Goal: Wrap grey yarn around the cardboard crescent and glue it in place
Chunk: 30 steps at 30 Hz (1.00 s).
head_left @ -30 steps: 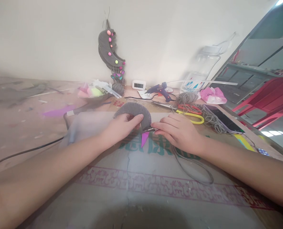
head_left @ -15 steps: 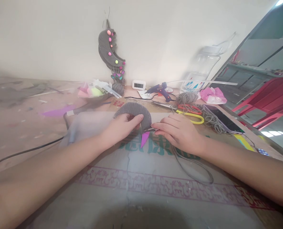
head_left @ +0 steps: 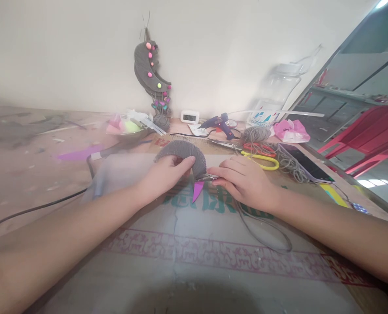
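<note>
L hand (head_left: 172,168) is pinching the crescent (head_left: 198,152) approx. mid-board, thumb lying on top, fingers mostly hidden underneath, prob. to stop the piece turning. R hand (head_left: 242,179) is pinching a metal tool (head_left: 210,178) btwn thumb and forefinger, other fingers curling; exact tool type isn't showing clearly to me. Its tip is meeting the grey wrap at the lower R end, just above the bare purple tip (head_left: 197,191), prob. b/c the wrap is ending there. Yarn (head_left: 291,247) is looping loosely on the board (head_left: 194,279) below R hand, presumably so it isn't tugging. Scissors (head_left: 246,153) are lying just beyond R hand, apparently for quick access. Glue gun (head_left: 223,125) is resting farther back, nr the clock (head_left: 190,117), prob. away from the wrists.
</note>
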### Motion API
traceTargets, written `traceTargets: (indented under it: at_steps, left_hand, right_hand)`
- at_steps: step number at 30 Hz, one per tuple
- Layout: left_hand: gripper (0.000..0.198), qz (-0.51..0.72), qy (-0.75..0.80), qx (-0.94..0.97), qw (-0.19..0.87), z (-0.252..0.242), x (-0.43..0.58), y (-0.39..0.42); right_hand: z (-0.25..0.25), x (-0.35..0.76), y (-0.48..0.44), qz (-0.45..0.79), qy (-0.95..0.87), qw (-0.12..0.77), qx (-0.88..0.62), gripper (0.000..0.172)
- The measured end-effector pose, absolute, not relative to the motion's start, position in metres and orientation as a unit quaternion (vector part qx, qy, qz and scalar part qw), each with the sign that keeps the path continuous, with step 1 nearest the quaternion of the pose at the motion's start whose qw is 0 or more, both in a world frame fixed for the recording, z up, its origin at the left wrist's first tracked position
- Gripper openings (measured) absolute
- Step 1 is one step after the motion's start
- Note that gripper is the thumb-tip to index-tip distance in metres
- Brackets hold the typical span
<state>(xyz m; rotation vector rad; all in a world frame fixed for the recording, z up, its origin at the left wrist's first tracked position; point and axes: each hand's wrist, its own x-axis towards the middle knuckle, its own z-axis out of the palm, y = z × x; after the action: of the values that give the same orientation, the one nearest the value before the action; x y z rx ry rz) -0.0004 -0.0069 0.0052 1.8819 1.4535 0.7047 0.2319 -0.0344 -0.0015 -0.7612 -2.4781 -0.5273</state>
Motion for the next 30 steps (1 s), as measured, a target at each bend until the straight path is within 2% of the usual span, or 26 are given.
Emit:
traceTargets:
  at_steps: [30]
  left_hand:
    - [0.057, 0.254, 0.567, 0.705, 0.343, 0.0050, 0.0003, -0.0085]
  right_hand:
    - [0.0017, 0.2309, -0.0360, -0.203, -0.916, 0.206, -0.278, 0.023]
